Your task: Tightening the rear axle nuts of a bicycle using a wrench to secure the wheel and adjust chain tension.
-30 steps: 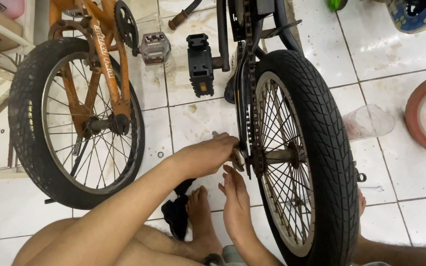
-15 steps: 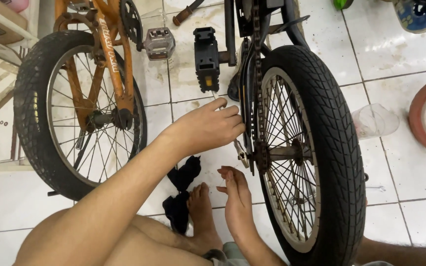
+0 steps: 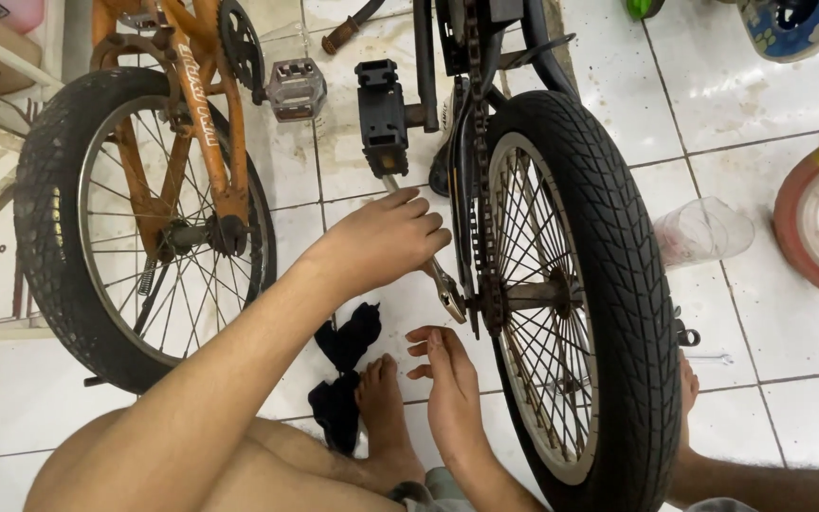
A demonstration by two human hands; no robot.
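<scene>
My left hand (image 3: 386, 242) is clamped around the wrench (image 3: 433, 270). Its long axis slants down and right from my fist to the axle nut (image 3: 471, 308) of the black rear wheel (image 3: 575, 284). My right hand (image 3: 447, 379) hangs open just below, holding nothing, equally near that nut.

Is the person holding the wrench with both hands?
No, only the left hand grips the wrench at the black wheel's axle; the right hand hangs open below it, touching nothing.
</scene>
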